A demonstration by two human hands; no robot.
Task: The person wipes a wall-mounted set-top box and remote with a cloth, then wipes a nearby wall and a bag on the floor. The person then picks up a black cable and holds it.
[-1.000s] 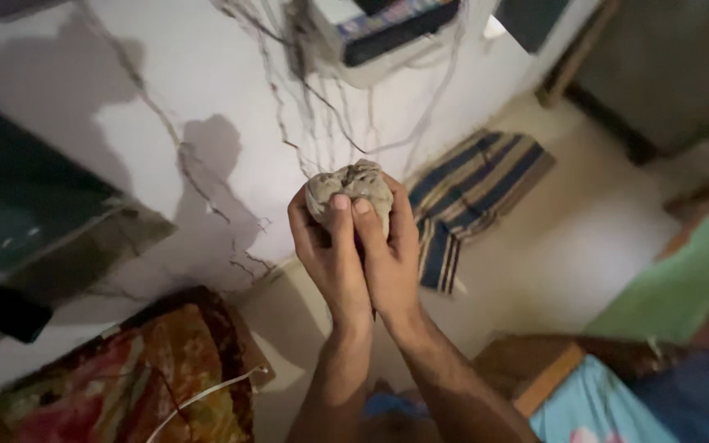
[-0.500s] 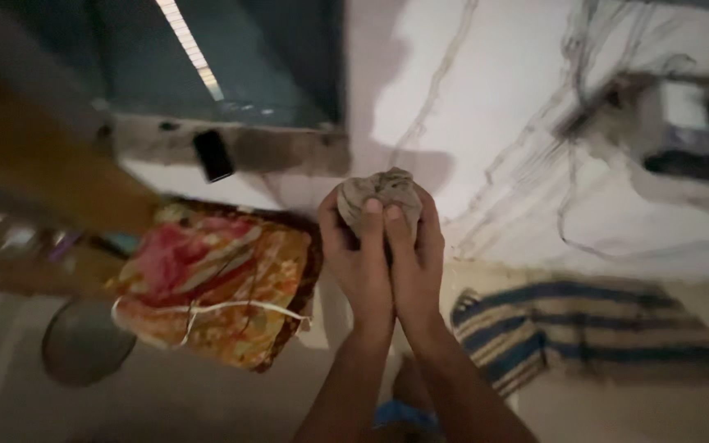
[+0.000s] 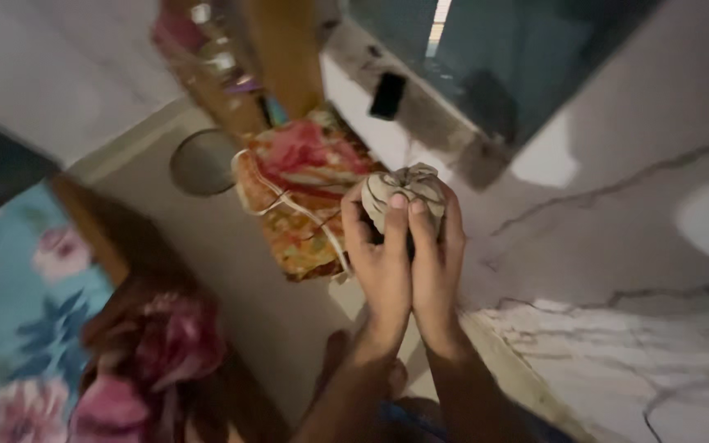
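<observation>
Closest to the camera, the two bare forearms rise side by side from the bottom edge, wrists nearly touching. At their top the left hand point(image 3: 381, 267) and the right hand point(image 3: 436, 267) are pressed together, palm edges meeting, and both are closed around a balled-up bundle of grey-beige cloth point(image 3: 406, 190). The bundle sits at the fingertip end of the clasp, away from the wrists, with its gathered, wrinkled crown poking out above the two thumbs, which lie parallel across its near face. It is roughly round, so no clear long axis shows; the folds converge at the top. Neither hand is nearer to it than the other: the fingers of each wrap one flank, left on the left side, right on the right, a snug shared hold with no gap visible.

Below and to the left lies a blue bedsheet with pink flowers point(image 3: 10, 328), and beside it a crumpled dark red floral cloth point(image 3: 157, 344). Just past the hands on the floor is a folded orange-and-red patterned blanket point(image 3: 297, 193) with a thin white cord across it. Farther off sits a round grey metal dish point(image 3: 201, 162), and a small black phone point(image 3: 387, 95) rests on the grey ledge under a dark window. The white cracked wall point(image 3: 617, 271) fills the right side.
</observation>
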